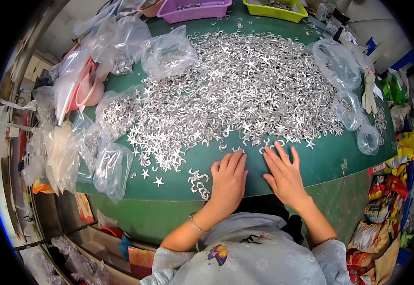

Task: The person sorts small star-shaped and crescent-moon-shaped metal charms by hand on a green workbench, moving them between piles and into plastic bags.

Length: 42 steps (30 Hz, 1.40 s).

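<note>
Step in hand, as judged: picking over small metal pieces by fingertip at the near edge of the pile [245, 85], a broad spread of silver stars and crescents across the middle of the worktop [321, 164]. Left hand [230, 175]: palm down, fingers close together, thumb apart, tips at a loose crescent. Right hand [286, 175]: palm down, fingers spread, tips among stray pieces. No pinch is visible; whether the tips press on pieces cannot be told. A next pick would call for a light thumb-and-finger pinch, without dragging neighbours. A cluster of crescents [199, 184] lies apart, left of the left hand — two stars [158, 181] beyond it. Worktop: green, scuffed at right; purple tray [197, 16] and yellow tray [274, 14] at the far edge; clear bags [112, 171] crowd the left. Room: cluttered — bright packets [379, 209] stacked at right, a shelf at near left.
</note>
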Motion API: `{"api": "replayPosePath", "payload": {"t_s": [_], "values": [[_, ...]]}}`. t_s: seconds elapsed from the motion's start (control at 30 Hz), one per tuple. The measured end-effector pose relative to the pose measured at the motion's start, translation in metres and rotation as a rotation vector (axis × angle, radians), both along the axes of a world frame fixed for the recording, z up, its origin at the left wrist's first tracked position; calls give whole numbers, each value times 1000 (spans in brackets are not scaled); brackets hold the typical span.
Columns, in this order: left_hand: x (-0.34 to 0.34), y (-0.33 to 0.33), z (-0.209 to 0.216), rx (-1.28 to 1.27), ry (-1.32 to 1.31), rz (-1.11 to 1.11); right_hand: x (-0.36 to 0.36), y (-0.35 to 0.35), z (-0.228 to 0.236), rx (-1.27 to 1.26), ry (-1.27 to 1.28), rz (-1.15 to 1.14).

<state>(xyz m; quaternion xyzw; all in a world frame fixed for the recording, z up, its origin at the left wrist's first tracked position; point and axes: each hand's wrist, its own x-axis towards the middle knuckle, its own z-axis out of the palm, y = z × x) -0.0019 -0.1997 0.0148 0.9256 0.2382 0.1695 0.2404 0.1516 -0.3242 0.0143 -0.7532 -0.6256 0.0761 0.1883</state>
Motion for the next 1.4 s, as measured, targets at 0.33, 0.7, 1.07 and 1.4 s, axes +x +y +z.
{"api": "replayPosePath", "payload": {"t_s": [0.33, 0.7, 1.07, 1.4], "values": [[7, -2, -2, -22, -14, 11, -8, -19, 6, -47, 84, 3], [50, 15, -21, 33, -171, 63, -7, -4, 12, -8, 52, -100], [36, 9, -12, 37, -97, 73, -2, 8, 4, 82, 80, -134], [11, 10, -4, -45, -111, 120, -13, -13, 15, -103, 16, -30]]}}
